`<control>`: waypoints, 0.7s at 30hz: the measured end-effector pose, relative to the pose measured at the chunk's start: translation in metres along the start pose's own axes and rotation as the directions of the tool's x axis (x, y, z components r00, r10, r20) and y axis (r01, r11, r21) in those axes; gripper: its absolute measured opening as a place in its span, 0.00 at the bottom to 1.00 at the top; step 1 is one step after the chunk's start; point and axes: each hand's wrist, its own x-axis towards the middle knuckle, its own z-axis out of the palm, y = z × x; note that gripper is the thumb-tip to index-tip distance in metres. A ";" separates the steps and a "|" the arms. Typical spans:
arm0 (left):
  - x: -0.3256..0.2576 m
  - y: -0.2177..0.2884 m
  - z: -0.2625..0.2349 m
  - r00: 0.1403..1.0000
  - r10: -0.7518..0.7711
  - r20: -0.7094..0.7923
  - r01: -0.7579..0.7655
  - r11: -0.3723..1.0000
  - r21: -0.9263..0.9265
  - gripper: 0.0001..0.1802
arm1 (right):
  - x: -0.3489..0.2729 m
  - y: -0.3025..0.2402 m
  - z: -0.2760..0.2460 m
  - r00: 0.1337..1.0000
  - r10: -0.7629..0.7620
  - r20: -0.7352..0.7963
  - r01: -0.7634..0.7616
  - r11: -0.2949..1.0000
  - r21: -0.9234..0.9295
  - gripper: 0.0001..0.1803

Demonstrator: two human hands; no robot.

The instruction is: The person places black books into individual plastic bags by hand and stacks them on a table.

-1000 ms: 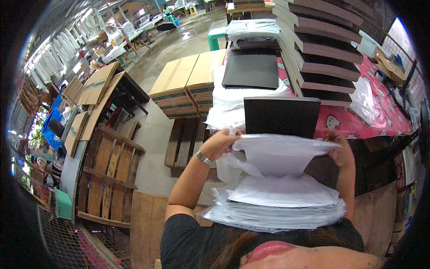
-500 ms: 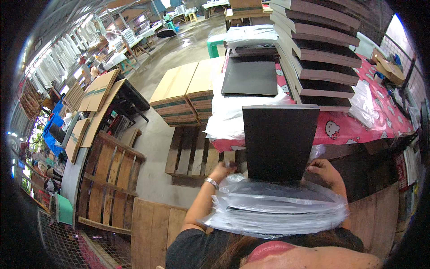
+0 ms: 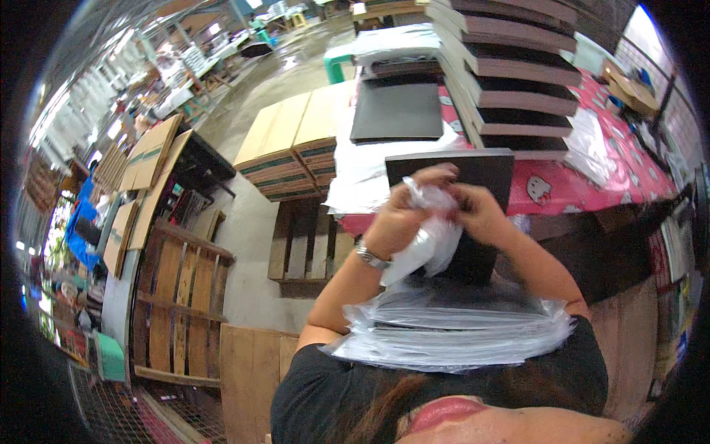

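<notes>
The plastic [image 3: 420, 253] is whitish, the book [image 3: 488, 169] black, the tablecloth [image 3: 625, 172] pink-and-white patterned.

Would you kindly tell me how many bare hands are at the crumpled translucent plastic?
2: the bare left hand at the plastic's left and the bare right hand at its right, before the black rectangular book; motion blur hides detail.

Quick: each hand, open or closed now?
Left hand: closed, holding crumpled translucent white plastic film.
Right hand: at that film; grip too blurred to tell.

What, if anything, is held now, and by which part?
A translucent plastic film, by its bunched upper end, in the left hand. The right hand is at the same end; blur hides whether it grips too.
</notes>
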 end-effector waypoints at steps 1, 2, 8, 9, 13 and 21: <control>0.002 0.004 -0.005 0.998 -0.040 -0.049 0.037 0.997 -0.063 0.28 | 0.005 -0.005 -0.012 0.999 -0.009 -0.053 0.010 1.000 0.023 0.17; 0.002 0.007 -0.012 0.992 -0.082 -0.098 0.069 0.990 -0.126 0.31 | 0.009 -0.010 -0.022 0.994 -0.018 -0.104 0.022 0.999 0.043 0.15; 0.002 -0.009 -0.020 0.922 -0.162 -0.351 0.155 0.987 -0.047 0.14 | 0.025 -0.022 -0.014 0.972 -0.098 -0.215 0.086 0.994 -0.065 0.07; 0.001 -0.011 -0.021 0.917 -0.140 -0.373 0.153 0.988 0.006 0.11 | 0.025 -0.023 -0.016 0.964 -0.082 -0.253 0.081 0.997 -0.015 0.07; 0.007 -0.011 -0.011 0.886 -0.115 -0.449 0.122 0.992 -0.012 0.06 | 0.020 -0.024 -0.002 0.970 -0.105 -0.219 0.147 0.972 0.183 0.06; 0.005 -0.006 -0.013 0.912 -0.244 -0.329 0.211 0.968 -0.134 0.11 | 0.017 -0.028 -0.016 0.932 -0.066 -0.357 0.022 0.992 -0.127 0.06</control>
